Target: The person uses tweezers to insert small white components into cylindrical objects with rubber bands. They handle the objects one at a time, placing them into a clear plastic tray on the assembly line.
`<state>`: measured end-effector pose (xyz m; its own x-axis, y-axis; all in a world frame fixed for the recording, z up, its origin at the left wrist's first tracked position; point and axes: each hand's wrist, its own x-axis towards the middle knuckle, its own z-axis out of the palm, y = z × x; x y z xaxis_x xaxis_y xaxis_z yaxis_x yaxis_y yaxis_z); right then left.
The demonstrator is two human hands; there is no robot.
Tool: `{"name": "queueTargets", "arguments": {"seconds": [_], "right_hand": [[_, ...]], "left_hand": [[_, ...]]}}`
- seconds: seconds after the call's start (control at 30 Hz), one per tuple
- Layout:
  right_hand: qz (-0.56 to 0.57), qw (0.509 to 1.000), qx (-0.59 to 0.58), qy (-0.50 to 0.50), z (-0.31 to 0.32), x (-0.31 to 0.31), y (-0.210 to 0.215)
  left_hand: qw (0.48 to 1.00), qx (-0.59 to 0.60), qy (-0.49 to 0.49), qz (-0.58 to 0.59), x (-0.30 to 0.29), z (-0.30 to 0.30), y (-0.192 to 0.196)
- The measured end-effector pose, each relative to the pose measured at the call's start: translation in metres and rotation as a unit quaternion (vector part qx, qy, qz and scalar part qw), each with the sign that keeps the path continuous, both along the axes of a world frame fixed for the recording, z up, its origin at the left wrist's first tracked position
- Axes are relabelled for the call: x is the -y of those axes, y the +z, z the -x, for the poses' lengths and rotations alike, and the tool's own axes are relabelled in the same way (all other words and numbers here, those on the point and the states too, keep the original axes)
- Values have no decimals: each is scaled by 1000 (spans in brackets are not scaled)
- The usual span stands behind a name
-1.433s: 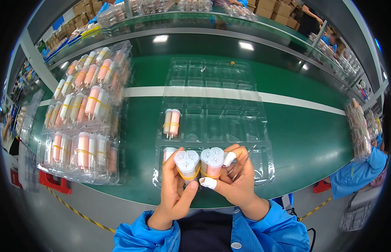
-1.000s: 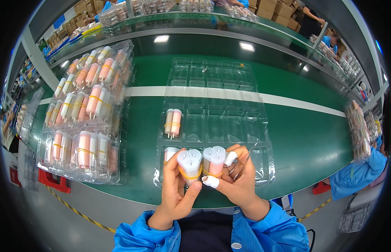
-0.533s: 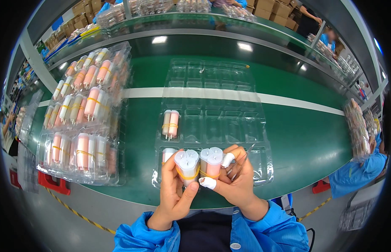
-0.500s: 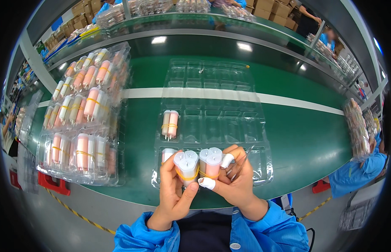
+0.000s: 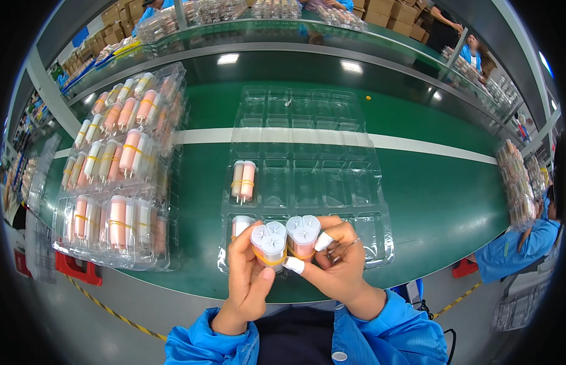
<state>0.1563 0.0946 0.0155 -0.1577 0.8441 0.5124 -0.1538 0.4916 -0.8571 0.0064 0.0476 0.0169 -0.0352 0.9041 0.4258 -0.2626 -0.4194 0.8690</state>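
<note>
Left hand [image 5: 249, 283] curled closed around a capped tube [image 5: 269, 242] with a yellow band, thumb pressed on its front; right hand [image 5: 334, 267] clamped the same way on a second capped tube [image 5: 303, 234], white tape on two fingertips [image 5: 294, 265]. Both tubes side by side, touching, above the near edge of a clear plastic tray [image 5: 319, 182] holding one banded pair of tubes [image 5: 243, 180]. Green conveyor belt [image 5: 441, 194] with a white stripe underneath; stacked filled trays [image 5: 113, 176] at left, cardboard boxes [image 5: 389, 12] beyond.
</note>
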Motion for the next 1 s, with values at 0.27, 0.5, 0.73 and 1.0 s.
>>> {"name": "queueTargets", "arguments": {"seconds": [0.27,0.5,0.73,1.0], "right_hand": [[-20,1000,2,-9,0,-1,-5],[2,1000,1,-16,1,0,3],[12,1000,-10,-19,3,0,4],[20,1000,2,-23,1,1,5]], "left_hand": [[1000,-28,4,1,0,1,0],[999,-28,24,-19,-1,-2,-1],[997,-53,54,-34,-2,-2,-7],[994,-68,70,-44,-3,-1,-11]]}}
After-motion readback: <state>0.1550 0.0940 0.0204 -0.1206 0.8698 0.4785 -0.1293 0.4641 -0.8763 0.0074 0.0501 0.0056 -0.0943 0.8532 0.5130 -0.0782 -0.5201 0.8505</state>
